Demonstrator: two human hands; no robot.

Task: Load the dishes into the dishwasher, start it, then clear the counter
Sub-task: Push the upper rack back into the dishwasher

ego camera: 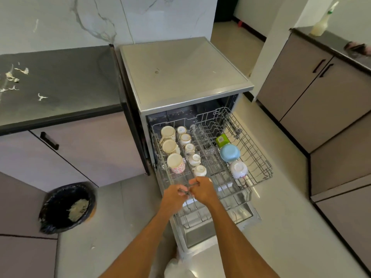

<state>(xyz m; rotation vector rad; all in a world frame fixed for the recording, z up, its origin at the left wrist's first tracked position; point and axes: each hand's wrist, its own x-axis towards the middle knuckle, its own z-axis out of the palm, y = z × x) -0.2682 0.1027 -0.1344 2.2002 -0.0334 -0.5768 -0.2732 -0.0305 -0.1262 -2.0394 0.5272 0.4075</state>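
Note:
The dishwasher (180, 73) stands open with its upper rack (259, 157) pulled out over the lowered door. Several upturned cups (175, 162) fill the rack's left side. A green cup (221, 140), a blue bowl (229, 153) and a white bowl (238, 169) sit on the right. My left hand (174, 197) and my right hand (202, 190) meet at the rack's front edge, both pinching a thin dark utensil (188, 188) between them; its ends are hidden by my fingers.
A black counter (60, 85) on the left carries scattered white food scraps (12, 77). A bin (67, 206) lined with a black bag stands on the floor at the left. Cabinets (313, 93) and a bottle (321, 25) are on the right.

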